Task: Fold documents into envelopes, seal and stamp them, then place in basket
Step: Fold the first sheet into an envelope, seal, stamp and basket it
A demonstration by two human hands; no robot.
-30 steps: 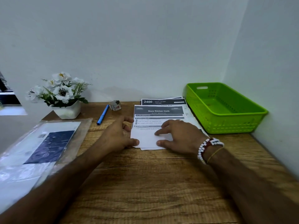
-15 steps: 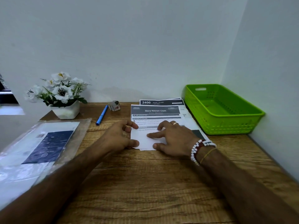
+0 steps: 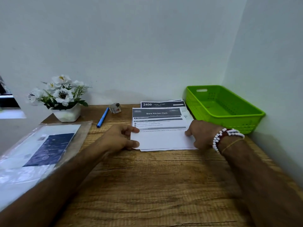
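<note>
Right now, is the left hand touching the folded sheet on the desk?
Touching. The head view shows the left hand with its thumb and forefinger lying on the left edge of the folded sheet, with no gap between them.

Fine print on the top document too small for me to read; plastic sleeve blurred, cut by the left edge.
</note>
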